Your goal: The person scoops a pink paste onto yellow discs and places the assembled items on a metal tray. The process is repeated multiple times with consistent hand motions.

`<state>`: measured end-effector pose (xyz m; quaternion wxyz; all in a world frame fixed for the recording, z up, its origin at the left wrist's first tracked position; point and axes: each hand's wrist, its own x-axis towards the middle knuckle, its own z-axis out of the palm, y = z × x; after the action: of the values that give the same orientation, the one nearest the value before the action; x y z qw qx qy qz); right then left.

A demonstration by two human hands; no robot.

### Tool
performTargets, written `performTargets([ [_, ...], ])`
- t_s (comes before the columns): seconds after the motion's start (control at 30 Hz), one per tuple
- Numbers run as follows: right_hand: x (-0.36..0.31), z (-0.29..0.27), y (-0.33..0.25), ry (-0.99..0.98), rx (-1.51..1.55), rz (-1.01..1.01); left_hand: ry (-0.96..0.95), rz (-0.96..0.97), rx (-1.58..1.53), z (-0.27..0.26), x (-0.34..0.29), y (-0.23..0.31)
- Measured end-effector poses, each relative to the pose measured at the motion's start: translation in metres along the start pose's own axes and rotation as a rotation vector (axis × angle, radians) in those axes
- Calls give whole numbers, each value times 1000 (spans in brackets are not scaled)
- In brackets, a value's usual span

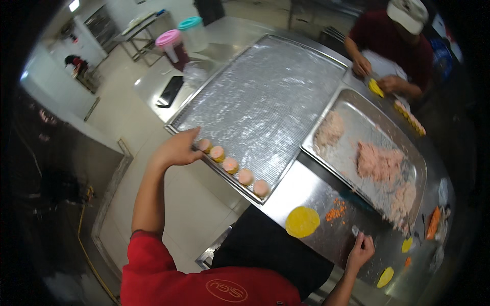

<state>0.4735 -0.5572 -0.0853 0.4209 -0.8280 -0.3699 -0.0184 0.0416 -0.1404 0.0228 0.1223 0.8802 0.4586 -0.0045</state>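
Note:
My left hand (pixel 178 148) is at the near left corner of a large tray (pixel 270 86) lined with clear plastic film. Its thumb and forefinger are spread beside an open-topped dumpling (pixel 204 145), with a yellow wrapper and pink filling. More such dumplings (pixel 230 165) line the tray's near edge. At the lower right, my right hand (pixel 361 250) is closed round a small tool with a pale, shiny tip (pixel 355 231); its handle is hidden. A round yellow wrapper (pixel 302 222) lies flat on the steel table, beside chopped orange bits (pixel 336 211).
A deep steel pan (pixel 352 102) holds pink minced filling (pixel 378 161). Across the table, another person's hands (pixel 390 84) hold a yellow wrapper, near a row of dumplings (pixel 410 118). Lidded jugs (pixel 171 46) and a black flat object (pixel 170 92) stand far left. Loose wrappers (pixel 386 277) lie lower right.

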Motion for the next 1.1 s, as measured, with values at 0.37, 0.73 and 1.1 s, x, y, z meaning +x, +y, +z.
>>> performTargets([
  [0.37, -2, -3, -16, 88, 103, 60, -138, 588, -535, 53, -45, 195],
  [0.73, -1, -3, -17, 107, 165, 84, -181, 640, -366, 118, -37, 255],
  [1.1, 12, -16, -35, 89, 152, -94, -120, 659, -380, 124, -37, 256],
])
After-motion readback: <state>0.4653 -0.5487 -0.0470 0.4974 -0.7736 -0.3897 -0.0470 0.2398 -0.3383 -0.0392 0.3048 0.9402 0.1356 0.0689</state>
